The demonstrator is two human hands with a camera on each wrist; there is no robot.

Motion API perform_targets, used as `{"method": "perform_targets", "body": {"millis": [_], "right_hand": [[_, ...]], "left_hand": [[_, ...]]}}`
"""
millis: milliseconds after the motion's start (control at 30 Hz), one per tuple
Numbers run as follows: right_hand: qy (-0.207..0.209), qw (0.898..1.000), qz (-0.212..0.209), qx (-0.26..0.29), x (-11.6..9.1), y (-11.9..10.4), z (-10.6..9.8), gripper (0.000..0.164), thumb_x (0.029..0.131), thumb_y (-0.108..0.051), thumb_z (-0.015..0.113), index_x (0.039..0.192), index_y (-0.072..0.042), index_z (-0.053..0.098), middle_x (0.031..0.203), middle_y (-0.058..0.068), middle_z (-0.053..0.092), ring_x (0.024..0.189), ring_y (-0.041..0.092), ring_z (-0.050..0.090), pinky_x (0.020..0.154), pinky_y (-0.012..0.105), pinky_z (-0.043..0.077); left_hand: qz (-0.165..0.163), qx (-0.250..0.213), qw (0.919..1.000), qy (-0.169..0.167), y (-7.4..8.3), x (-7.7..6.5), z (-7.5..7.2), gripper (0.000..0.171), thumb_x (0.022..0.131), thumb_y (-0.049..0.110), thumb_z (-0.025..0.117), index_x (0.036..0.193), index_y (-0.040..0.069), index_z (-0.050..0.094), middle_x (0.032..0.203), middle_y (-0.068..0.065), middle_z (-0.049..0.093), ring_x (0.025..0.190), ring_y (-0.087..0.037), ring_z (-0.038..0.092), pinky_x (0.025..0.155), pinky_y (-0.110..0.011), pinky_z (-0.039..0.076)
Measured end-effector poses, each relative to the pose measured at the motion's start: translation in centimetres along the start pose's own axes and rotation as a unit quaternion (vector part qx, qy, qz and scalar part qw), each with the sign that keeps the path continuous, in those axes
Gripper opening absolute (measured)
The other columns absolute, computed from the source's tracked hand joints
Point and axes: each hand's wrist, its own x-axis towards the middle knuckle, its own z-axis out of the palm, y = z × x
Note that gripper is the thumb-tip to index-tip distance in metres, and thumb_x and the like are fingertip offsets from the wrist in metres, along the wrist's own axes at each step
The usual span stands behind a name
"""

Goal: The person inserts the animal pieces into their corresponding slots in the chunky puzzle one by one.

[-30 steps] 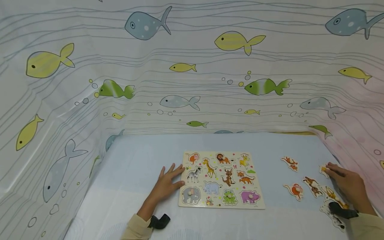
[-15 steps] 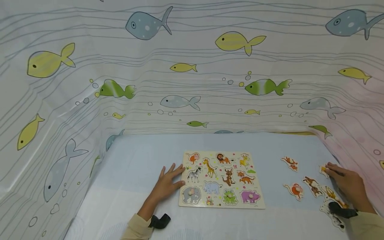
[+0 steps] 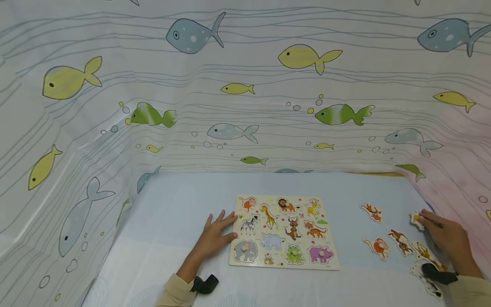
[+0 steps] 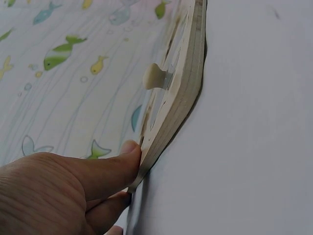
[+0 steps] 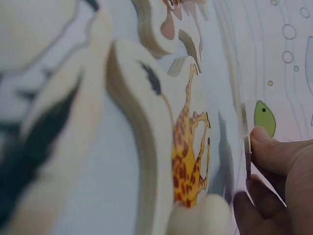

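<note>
In the head view my right hand [image 3: 449, 238] pinches a small wooden puzzle piece [image 3: 416, 221] with a yellow-orange picture, mostly covered by the fingers. The right wrist view shows this piece edge-on between thumb and fingertips, above the table. Close by lie a giraffe piece [image 5: 183, 156], a zebra piece [image 3: 426, 279] partly under the wrist strap, a kangaroo piece [image 3: 400, 241], a monkey piece [image 3: 377, 248] and a tiger piece [image 3: 372, 212]. My left hand [image 3: 212, 238], fingers spread, touches the left edge of the animal puzzle board [image 3: 281, 266].
An elephant piece [image 3: 245, 251], a frog piece [image 3: 294, 255] and a hippo piece [image 3: 321, 255] sit in the board, each with a knob. The pale blue and white table [image 3: 184, 196] meets a fish-patterned curtain [image 3: 268, 98] at the back and sides.
The piece in my right hand has tilted and come up slightly from the table. My left hand stays at the board's edge. The head view has shifted a little.
</note>
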Motion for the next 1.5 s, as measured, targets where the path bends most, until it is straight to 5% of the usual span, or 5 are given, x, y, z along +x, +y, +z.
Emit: {"method": "perform_targets", "body": {"millis": [300,467,567,800,1500], "right_hand": [[0.020,0.996,-0.086,-0.013,-0.6,-2.1,-0.7,0.064,0.101,-0.049,0.053,0.140,0.001,0.050,0.147,0.024,0.042,0.133,0.057,0.040,0.100,0.073,0.038],[-0.008,0.989,-0.146,0.026,-1.4,-3.7,-1.2,0.063,0.098,-0.053,0.058,0.138,-0.004,0.057,0.134,-0.035,0.041,0.121,-0.028,0.036,0.106,0.059,0.042],[-0.025,0.985,-0.167,0.038,-2.0,-4.6,-1.2,0.061,0.097,-0.052,0.059,0.138,-0.007,0.059,0.117,-0.050,0.035,0.093,-0.041,0.023,0.103,0.058,0.044],[-0.008,0.969,-0.238,0.059,-3.0,-6.5,0.4,0.046,0.097,-0.039,0.065,0.129,-0.006,0.067,0.129,-0.025,0.057,0.101,-0.039,0.033,0.072,-0.009,0.038],[-0.004,0.912,-0.394,0.116,-5.9,-15.2,5.1,0.026,0.089,-0.008,0.074,0.115,-0.003,0.075,0.121,0.020,0.071,0.115,-0.028,0.045,0.084,-0.006,0.042]], "left_hand": [[0.003,0.004,1.0000,0.004,-0.2,0.1,-0.1,0.060,0.087,0.026,0.077,0.143,0.017,0.056,0.154,0.000,0.047,0.153,-0.032,0.026,0.128,-0.055,-0.005],[-0.001,0.006,0.9999,0.009,-0.4,0.1,0.0,0.061,0.086,0.027,0.077,0.143,0.019,0.056,0.154,0.001,0.047,0.153,-0.032,0.026,0.128,-0.054,-0.005],[-0.001,0.010,0.9999,0.008,-0.6,-0.1,0.2,0.060,0.086,0.028,0.077,0.142,0.019,0.057,0.153,0.000,0.048,0.152,-0.032,0.027,0.127,-0.056,-0.004],[-0.010,0.008,0.9999,0.008,-0.6,-0.8,0.0,0.061,0.085,0.026,0.078,0.142,0.019,0.058,0.153,0.001,0.049,0.152,-0.032,0.027,0.127,-0.056,-0.005],[-0.007,0.005,1.0000,-0.003,-0.8,0.1,0.4,0.060,0.087,0.028,0.077,0.143,0.021,0.056,0.154,0.004,0.047,0.153,-0.029,0.025,0.128,-0.053,-0.006]]}}
